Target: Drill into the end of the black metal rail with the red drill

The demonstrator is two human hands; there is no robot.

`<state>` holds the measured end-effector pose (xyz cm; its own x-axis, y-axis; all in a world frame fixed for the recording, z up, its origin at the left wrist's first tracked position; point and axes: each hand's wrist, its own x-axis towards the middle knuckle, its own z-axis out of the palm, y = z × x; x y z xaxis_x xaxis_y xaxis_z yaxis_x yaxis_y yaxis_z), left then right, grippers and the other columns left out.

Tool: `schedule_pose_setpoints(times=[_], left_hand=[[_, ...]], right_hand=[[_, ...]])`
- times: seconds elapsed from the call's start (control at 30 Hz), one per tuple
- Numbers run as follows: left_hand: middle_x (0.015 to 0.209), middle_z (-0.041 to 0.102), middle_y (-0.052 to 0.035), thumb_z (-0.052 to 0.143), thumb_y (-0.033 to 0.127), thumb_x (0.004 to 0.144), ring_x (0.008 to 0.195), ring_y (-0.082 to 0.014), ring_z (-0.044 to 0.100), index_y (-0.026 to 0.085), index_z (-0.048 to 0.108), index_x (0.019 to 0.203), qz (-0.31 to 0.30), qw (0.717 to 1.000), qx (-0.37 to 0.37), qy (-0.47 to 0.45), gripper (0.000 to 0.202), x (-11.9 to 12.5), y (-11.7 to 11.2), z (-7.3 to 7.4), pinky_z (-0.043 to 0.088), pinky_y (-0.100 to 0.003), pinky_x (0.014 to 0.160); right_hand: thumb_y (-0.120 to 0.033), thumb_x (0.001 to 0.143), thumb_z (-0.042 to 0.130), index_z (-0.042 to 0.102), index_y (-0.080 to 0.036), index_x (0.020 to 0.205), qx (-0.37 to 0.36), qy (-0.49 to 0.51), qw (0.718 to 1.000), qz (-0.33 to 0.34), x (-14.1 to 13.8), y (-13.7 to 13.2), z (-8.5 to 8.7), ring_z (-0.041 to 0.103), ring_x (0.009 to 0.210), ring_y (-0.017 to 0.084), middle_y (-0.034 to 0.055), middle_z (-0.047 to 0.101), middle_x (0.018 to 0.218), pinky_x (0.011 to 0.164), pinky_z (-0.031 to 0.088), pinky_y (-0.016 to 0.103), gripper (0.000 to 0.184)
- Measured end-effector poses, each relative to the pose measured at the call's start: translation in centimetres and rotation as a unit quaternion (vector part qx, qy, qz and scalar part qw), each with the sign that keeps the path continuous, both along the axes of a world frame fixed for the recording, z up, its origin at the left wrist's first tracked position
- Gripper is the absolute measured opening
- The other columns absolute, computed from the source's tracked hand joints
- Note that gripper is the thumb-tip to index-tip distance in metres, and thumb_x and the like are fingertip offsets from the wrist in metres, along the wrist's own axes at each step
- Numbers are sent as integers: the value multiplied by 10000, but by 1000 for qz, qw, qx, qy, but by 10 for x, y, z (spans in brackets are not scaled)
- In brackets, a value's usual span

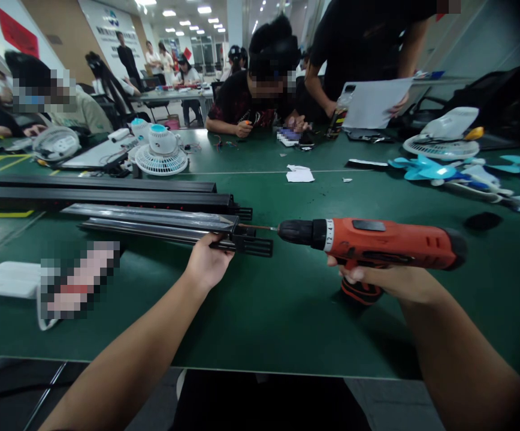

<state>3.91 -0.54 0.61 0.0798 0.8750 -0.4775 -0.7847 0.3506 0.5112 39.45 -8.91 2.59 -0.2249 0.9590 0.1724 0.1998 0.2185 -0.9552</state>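
My right hand [368, 278] is wrapped round the grip of an orange and black cordless drill [395, 242], held level above the table with its chuck facing left. A long thin bit [262, 227] runs from the chuck to the end of a black metal profile [152, 214]. Whether the bit's tip sits in a screw there, I cannot tell. My left hand [210, 260] grips that profile near its right end, beside a slotted black end piece [253, 244]; some fingers are hidden behind it.
More long black profiles [107, 197] lie behind. White fan parts [161, 149] stand at the back left, blue fan blades [426, 167] at the right. Paper scraps [299, 173] lie mid-table. Co-workers sit across the green table [287, 323]; one person stands holding a white sheet [374, 105].
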Motion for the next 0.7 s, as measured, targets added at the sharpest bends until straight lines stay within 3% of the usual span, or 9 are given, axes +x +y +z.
schedule_pose_setpoints(times=[0.13,0.3,0.43,0.7], left_hand=[[991,795,-63,606,33,874,842,-201,778,213,734,1199,-1,1000,3,-3,393,0,0,0,637,-304,744],[947,772,-58,589,28,894,831,-198,770,211,728,1143,9,1000,-12,1,339,2,-2,4,629,-296,733],[918,755,-51,586,24,910,858,-193,767,194,723,1098,12,1000,-11,-2,289,3,-2,6,616,-286,756],[991,791,-69,599,11,894,900,-208,773,203,737,1107,8,1000,-9,-14,319,1,-1,3,617,-304,788]], right_hand=[[-455,898,982,936,-270,1012,11,-2,1000,11,0,1,1,722,634,191,35,806,768,636,730,327,221],[-424,890,984,934,-259,997,9,-4,1000,12,0,1,5,742,654,190,64,862,855,631,723,310,203],[-412,879,995,944,-266,1001,5,7,1000,12,-1,1,5,728,618,181,31,813,739,620,716,298,197],[-383,860,1010,950,-271,1027,-20,29,999,-1,0,0,0,740,646,179,57,876,867,618,707,298,210]])
